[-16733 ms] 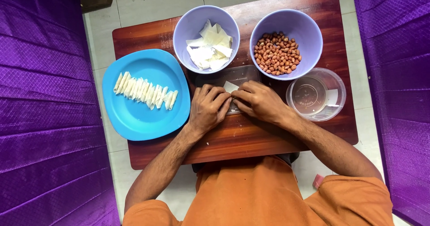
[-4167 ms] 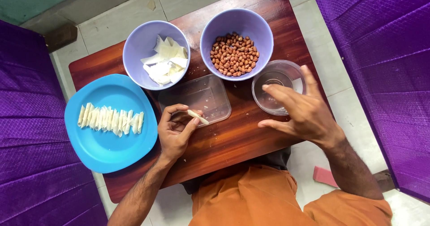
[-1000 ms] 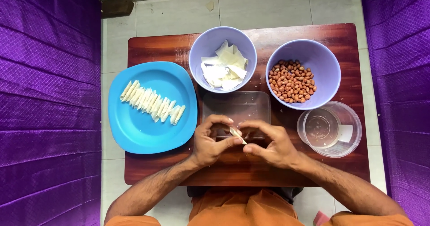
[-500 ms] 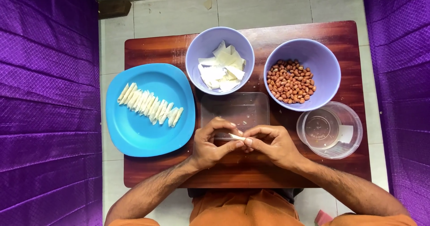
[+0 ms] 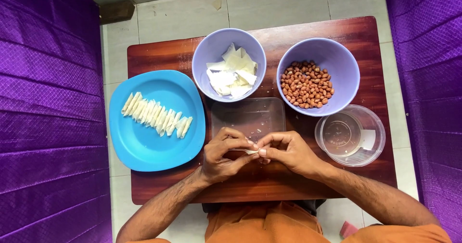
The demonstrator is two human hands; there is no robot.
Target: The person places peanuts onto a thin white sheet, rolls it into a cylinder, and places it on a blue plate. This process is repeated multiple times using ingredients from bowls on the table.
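Note:
My left hand (image 5: 222,155) and my right hand (image 5: 288,151) meet at the fingertips over the near middle of a small wooden table (image 5: 269,185). Together they pinch a small pale dough wrapper (image 5: 251,151), partly hidden by the fingers. Just beyond them lies a clear rectangular tray (image 5: 249,118). A lilac bowl of pale wrapper pieces (image 5: 229,65) stands behind it. To its right is a lilac bowl of peanuts (image 5: 317,82). A blue plate (image 5: 156,120) on the left carries a row of several folded pale rolls (image 5: 156,114).
A clear round container (image 5: 350,135) with a little liquid and a white scrap stands at the right. Purple quilted fabric (image 5: 48,113) flanks the table on both sides. Pale floor tiles (image 5: 192,12) lie beyond it. My orange clothing (image 5: 269,226) shows at the bottom.
My hands have stayed together at the near middle, fingers shifting slightly around the wrapper. The view has drifted a little; bowls and plate are unmoved.

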